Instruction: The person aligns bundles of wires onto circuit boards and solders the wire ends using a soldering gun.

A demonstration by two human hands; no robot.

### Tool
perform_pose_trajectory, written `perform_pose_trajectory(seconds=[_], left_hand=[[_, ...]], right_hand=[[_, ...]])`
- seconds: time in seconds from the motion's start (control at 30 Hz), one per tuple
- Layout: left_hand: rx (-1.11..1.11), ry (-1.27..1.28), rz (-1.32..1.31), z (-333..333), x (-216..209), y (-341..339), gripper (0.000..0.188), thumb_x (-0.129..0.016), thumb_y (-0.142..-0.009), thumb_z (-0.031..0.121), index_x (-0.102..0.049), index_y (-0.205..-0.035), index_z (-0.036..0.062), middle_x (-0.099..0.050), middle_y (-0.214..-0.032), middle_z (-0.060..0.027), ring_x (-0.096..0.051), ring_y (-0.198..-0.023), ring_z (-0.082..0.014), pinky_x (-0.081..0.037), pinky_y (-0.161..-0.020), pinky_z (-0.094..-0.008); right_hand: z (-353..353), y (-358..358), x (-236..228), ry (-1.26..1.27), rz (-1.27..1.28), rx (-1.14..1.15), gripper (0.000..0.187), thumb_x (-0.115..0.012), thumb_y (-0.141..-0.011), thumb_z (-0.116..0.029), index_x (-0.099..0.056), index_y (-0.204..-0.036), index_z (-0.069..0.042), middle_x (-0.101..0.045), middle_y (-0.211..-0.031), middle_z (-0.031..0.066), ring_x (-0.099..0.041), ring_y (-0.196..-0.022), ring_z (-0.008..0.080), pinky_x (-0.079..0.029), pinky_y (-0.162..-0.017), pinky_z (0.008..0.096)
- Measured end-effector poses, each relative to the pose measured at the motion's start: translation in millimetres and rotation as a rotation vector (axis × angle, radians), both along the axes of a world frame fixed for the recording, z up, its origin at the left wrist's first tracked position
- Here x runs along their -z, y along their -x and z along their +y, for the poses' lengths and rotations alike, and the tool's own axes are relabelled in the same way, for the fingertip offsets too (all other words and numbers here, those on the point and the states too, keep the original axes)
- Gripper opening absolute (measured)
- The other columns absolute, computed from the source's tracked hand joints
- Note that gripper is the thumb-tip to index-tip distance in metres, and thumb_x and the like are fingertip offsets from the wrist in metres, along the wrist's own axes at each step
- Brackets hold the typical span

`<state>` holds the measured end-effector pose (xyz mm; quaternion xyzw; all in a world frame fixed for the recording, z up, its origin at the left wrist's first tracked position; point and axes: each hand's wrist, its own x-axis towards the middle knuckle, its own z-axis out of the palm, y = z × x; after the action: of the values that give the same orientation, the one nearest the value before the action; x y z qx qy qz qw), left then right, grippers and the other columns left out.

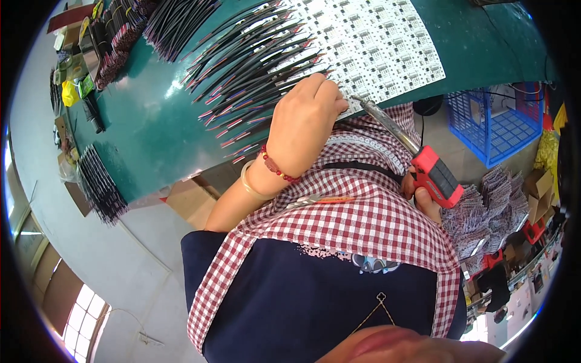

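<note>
My right hand [427, 202] is wrapped round the red and black handle of a soldering iron [438, 176]. The iron's metal shaft slants up and left, its tip at the near edge of a white circuit board panel [387, 45] covered in rows of small parts. Close to that tip, my left hand [305, 118] has its fingers pinched together over the board's edge. What they pinch is hidden beneath them. Left of the hand, many black cables [254, 78] with stripped red, white and dark ends lie side by side, their far ends over the panel.
The green table [151, 139] carries more cable bundles [181, 24] at the far left and another bundle [100, 184] near its left edge. A blue plastic crate [496, 130] stands right of the table. Below it are heaped wire bundles [493, 212] and cardboard boxes [538, 193].
</note>
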<state>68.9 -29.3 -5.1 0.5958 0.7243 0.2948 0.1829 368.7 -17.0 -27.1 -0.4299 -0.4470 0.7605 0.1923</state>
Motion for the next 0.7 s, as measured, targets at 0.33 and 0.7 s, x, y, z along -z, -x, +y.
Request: perform_pose_trajectory(seconds=[0.33,0.7], left_hand=[[0.048,0.042,0.021,2,-3,2,0.014,-0.071,-0.074,0.007,-0.058,-0.074,0.002,-0.055,-0.072,-0.0102,-0.057,-0.064,-0.0294,-0.046,-0.057,-0.0382],[0.096,0.046,-0.003,7,-3,7,0.014,-0.07,-0.074,0.007,-0.057,-0.073,0.0019,-0.055,-0.072,-0.0105,-0.057,-0.066,-0.0297,-0.046,-0.058,-0.0387]], right_hand=[[2,2,2,-0.054,-0.018,0.022,0.037,-0.072,-0.081,-0.034,-0.059,-0.078,0.0,-0.057,-0.069,0.0032,-0.051,-0.061,0.0116,-0.041,-0.055,0.0275],[1,-17,9,-0.285,-0.154,-0.149,0.034,-0.071,-0.08,-0.034,-0.059,-0.076,-0.002,-0.057,-0.068,0.0038,-0.053,-0.058,0.0147,-0.041,-0.052,0.0285]])
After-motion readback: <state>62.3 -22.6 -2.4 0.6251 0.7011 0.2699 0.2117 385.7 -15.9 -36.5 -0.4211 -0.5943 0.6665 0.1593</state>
